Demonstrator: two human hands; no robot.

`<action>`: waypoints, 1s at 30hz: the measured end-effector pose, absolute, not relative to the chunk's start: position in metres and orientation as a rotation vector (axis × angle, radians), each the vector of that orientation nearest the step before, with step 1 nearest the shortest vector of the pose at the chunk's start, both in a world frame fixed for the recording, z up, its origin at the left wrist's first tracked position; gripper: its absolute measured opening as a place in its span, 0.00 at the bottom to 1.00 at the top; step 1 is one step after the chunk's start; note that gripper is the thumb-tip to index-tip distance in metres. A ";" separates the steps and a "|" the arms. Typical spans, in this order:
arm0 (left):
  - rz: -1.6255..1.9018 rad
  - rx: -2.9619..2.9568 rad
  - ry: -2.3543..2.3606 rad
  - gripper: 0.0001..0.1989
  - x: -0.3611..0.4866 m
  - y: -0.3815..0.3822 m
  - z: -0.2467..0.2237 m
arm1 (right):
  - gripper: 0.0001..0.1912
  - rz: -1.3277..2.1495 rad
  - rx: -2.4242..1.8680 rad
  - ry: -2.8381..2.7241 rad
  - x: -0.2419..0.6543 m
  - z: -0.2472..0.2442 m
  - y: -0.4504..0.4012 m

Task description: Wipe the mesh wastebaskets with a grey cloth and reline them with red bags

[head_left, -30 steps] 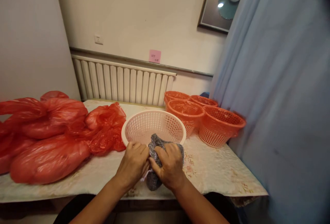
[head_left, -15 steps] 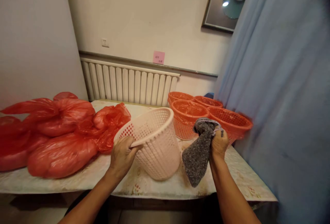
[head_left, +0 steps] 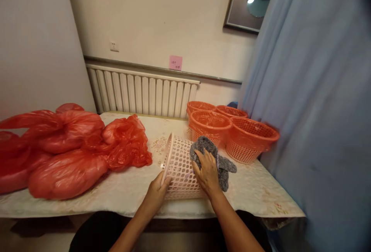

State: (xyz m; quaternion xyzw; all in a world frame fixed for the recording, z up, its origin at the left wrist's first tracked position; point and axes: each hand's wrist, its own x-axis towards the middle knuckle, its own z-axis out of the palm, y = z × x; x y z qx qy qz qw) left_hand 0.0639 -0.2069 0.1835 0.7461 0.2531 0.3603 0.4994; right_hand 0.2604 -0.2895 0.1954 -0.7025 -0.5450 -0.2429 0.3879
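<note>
A pale pink perforated plastic basket (head_left: 181,167) lies tipped on its side before me, its mouth facing left. My left hand (head_left: 158,192) is closed on its rim, thumb outside. With my right hand (head_left: 208,171) I press a dark grey cloth (head_left: 224,171) against the outer side of the basket near its base. The fingers of that hand are bent over the cloth, which bunches above them and hangs out on the right. Part of the basket's base is hidden behind the cloth and hand.
Several red baskets lined with red plastic bags (head_left: 210,122) stand at the back right, beside a blue curtain (head_left: 304,109). Full red plastic bags (head_left: 69,171) are heaped on the left of the cloth-covered table (head_left: 116,201). A radiator (head_left: 142,91) runs along the wall behind.
The basket has turned further onto its side, mouth to the left. My right hand has moved left with the cloth and now presses it to the basket's outside.
</note>
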 end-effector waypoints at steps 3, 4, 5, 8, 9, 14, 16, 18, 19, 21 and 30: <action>0.883 1.809 0.607 0.16 0.062 -0.204 0.177 | 0.17 -0.658 -1.797 -1.336 0.257 0.194 -0.288; 0.892 1.809 0.619 0.16 0.063 -0.204 0.175 | 0.16 -0.640 -1.787 -1.317 0.254 0.197 -0.288; 0.894 1.807 0.631 0.16 0.063 -0.205 0.173 | 0.15 -0.609 -1.772 -1.296 0.250 0.200 -0.287; 0.891 1.779 0.634 0.17 0.065 -0.208 0.170 | 0.14 -0.496 -1.668 -1.262 0.222 0.210 -0.284; 0.903 1.766 0.623 0.18 0.066 -0.209 0.169 | 0.14 -0.468 -1.620 -1.278 0.208 0.211 -0.284; 1.028 1.721 0.584 0.16 0.069 -0.208 0.149 | 0.15 -0.494 -1.511 -1.348 0.142 0.205 -0.287; 1.055 1.734 0.598 0.16 0.069 -0.207 0.141 | 0.16 -0.577 -1.535 -1.355 0.135 0.204 -0.292; 1.048 1.755 0.615 0.17 0.068 -0.208 0.139 | 0.19 -0.656 -1.578 -1.406 0.142 0.207 -0.296; 1.026 1.763 0.624 0.18 0.067 -0.209 0.141 | 0.21 -0.683 -1.606 -1.433 0.149 0.211 -0.298; 0.974 1.774 0.639 0.19 0.066 -0.211 0.147 | 0.25 -0.695 -1.660 -1.491 0.166 0.217 -0.301; 0.928 1.799 0.691 0.22 0.069 -0.213 0.159 | 0.29 -0.573 -1.662 -1.671 0.205 0.214 -0.290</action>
